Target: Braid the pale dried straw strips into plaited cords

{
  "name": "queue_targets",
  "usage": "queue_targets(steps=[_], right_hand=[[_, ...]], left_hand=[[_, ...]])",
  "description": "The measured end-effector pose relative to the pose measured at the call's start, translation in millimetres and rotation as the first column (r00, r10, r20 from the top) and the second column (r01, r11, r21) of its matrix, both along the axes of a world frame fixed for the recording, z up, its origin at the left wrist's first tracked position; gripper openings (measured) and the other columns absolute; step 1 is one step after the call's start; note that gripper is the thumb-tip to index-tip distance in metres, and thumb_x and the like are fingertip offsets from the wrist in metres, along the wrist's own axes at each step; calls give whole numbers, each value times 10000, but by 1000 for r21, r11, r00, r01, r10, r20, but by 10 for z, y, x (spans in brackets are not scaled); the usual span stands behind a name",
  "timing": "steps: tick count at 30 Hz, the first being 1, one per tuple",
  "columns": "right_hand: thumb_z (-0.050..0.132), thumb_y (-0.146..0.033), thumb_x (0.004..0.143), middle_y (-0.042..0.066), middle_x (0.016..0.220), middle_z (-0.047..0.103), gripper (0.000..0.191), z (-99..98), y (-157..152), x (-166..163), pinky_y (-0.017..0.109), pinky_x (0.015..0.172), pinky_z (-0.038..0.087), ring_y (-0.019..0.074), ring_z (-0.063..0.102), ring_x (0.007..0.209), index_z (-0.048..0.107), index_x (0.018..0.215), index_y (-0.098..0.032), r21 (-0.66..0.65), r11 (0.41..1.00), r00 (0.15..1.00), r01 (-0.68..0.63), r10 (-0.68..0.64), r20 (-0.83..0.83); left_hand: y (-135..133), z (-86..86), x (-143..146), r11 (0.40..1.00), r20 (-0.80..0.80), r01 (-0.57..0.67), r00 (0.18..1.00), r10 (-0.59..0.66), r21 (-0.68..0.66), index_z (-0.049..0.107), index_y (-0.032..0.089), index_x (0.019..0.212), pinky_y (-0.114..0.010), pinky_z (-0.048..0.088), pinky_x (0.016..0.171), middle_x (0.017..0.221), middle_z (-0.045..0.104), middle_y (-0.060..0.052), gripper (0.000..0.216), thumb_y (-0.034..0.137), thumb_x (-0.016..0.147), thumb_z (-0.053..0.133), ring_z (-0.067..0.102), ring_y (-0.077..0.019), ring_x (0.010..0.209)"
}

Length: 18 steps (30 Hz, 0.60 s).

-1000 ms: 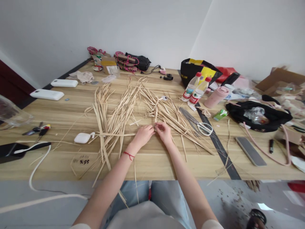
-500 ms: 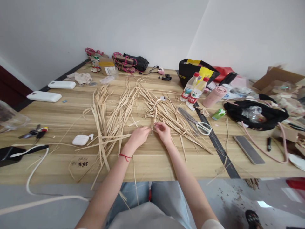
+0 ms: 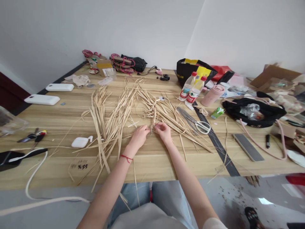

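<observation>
A narrow braid of pale straw (image 3: 154, 111) runs toward me and ends between my two hands. My left hand (image 3: 138, 137) is closed at the left side of its near end, fingertips pinched on the straw. From the right, my right hand (image 3: 164, 131) pinches the same end between thumb and fingers. A small shiny metal piece (image 3: 151, 132) shows between the fingertips; its kind is too small to tell. Long loose straw strips (image 3: 121, 109) lie spread left of the braid. Another bundle of straw (image 3: 176, 117) fans out to its right.
Scissors (image 3: 202, 127) lie right of the straw. Behind them stand two water bottles (image 3: 193, 93), a pink tumbler (image 3: 213, 95) and a black-yellow bag (image 3: 190, 71). A phone (image 3: 247, 147) lies at right, beside a black bag (image 3: 254, 113). An earbud case (image 3: 79, 142) sits left.
A straw strip that reached leftward from my left hand no longer spans that gap. Both hands stay pinched at the braid's near end. The view has shifted slightly.
</observation>
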State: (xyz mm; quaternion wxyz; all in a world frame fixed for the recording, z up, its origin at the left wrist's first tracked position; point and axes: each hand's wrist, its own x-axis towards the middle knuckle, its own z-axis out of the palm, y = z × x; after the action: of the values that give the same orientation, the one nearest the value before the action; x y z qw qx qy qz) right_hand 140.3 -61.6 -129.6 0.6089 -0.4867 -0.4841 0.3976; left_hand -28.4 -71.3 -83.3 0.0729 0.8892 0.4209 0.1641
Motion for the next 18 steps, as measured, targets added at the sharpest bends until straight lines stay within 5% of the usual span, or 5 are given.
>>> queue_targets(steps=[6,13,18], right_hand=[[729,-343,635,60,871,707,250,-8,17,3,366,775,546,191,674,772,601,788,-193,2,1000,999,9,-9,-32],[728,-354,638,58,858,706,253,3,14,-4,353,767,549,183,670,764,597,784,-193,-2,1000,999,5,-5,-45],[734,-338,628,58,863,708,248,7,11,-10,350,761,548,181,669,754,598,776,-193,-7,1000,999,12,-12,-52]], left_hand=[[-13,-3,-2,1000,39,-3,999,3,-14,599,178,1076,-308,453,794,910,577,-66,356,0,850,388,552,-188,868],[14,-25,56,991,54,-117,991,120,-65,545,157,1183,-307,471,760,1011,616,-102,298,270,920,462,603,-212,890],[26,-79,47,989,-10,-140,990,140,-37,554,197,1223,-293,473,719,1022,627,-94,365,114,916,374,623,-198,847]])
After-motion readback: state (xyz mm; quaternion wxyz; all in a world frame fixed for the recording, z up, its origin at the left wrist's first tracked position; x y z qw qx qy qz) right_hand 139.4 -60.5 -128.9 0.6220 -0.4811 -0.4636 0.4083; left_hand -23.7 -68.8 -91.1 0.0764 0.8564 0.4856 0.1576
